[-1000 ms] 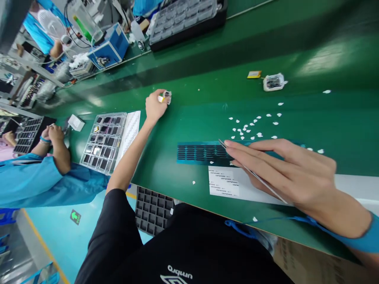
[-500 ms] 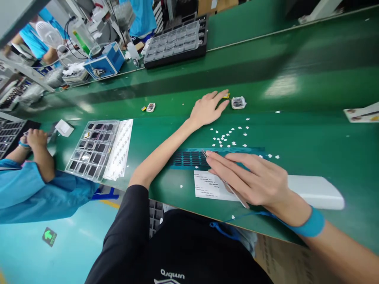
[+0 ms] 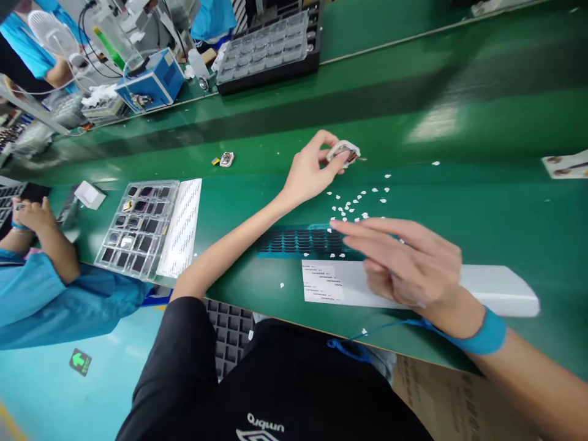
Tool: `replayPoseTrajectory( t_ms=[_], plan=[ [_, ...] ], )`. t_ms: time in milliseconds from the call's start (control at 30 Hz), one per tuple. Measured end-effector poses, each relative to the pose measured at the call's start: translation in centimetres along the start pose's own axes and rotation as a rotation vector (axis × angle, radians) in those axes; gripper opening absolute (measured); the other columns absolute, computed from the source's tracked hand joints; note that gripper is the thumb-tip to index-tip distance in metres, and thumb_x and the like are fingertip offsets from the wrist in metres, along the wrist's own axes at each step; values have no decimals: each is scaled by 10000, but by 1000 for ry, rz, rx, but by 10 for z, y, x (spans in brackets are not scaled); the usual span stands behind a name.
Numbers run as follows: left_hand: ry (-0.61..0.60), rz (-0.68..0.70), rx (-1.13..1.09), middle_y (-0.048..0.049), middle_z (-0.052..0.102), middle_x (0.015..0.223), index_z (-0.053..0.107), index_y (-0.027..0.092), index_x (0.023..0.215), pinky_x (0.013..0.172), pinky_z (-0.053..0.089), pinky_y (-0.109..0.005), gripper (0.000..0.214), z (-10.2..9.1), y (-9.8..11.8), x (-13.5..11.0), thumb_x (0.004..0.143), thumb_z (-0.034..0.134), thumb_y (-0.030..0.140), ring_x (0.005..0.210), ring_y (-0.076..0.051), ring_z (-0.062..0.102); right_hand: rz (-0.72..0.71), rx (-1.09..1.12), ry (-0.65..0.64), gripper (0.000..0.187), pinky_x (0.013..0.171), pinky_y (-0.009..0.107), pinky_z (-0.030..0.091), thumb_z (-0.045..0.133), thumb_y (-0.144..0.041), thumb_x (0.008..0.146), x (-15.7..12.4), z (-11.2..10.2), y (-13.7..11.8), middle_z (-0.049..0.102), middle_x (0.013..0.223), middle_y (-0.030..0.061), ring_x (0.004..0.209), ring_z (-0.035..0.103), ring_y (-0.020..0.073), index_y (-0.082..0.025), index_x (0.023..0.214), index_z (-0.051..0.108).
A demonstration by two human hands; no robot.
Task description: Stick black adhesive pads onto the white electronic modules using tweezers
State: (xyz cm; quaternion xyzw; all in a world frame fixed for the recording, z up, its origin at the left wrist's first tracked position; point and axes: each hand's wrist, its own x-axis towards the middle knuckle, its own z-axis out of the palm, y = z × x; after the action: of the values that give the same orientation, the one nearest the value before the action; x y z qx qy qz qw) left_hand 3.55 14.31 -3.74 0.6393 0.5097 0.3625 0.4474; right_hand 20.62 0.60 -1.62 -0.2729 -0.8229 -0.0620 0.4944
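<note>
Nearest, the right hand (image 3: pixel 408 263) is above the white printed sheet (image 3: pixel 324 282), its first fingers stretched forward toward the blue strip (image 3: pixel 294 242); whether it holds something between them, I cannot tell. A little farther lie small white pieces (image 3: pixel 348 205), scattered on the green table (image 3: pixel 459 202).

Beyond these, the left hand (image 3: pixel 310 168) is closed in a pinch on a white case (image 3: pixel 342 147). The case is at the fingertips, tilted, with the thumb lying over its open side and the fingers around its rim; it seems lifted from the table. I judge it light and stiff, perhaps somewhat slippery, and its uncovered inside probably fragile, so the outer rim is the safer place for holding. A second case (image 3: pixel 226 159) lies well apart, toward the left.
</note>
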Motion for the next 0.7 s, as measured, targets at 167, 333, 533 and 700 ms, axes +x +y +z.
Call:
replayPoseTrajectory(
  t_ms=[167,333,533,700],
  plan=[
    [-148,-128,-292,-7,783,937,582,225,1122,651,622,-265,229,-25,27,-94,951,701,320,666,-139,777,204,-81,24,281,524,175,502,496,32,1018,-5,7,2,720,707,-51,533,646,74,-181,1126,644],
    [-168,-138,-384,27,738,811,559,233,1070,659,642,-252,240,-21,32,-136,945,726,352,741,-164,809,167,-180,-92,38,431,184,400,634,-209,1099,-4,10,-2,664,606,-94,469,608,43,-176,1116,640],
    [-143,-149,-341,23,755,819,568,241,1095,650,655,-261,230,-20,37,-145,989,685,408,732,-170,808,211,-156,-75,104,438,222,387,700,-305,1078,-10,17,-7,703,637,-89,489,621,56,-217,1108,656],
    [-97,-93,-181,9,763,798,637,219,1125,659,650,-241,146,-20,44,-152,1027,609,323,734,-159,799,207,-107,-122,194,490,197,458,731,-157,1015,-8,15,-11,749,710,-98,515,648,56,-230,1165,632]
  ],
)
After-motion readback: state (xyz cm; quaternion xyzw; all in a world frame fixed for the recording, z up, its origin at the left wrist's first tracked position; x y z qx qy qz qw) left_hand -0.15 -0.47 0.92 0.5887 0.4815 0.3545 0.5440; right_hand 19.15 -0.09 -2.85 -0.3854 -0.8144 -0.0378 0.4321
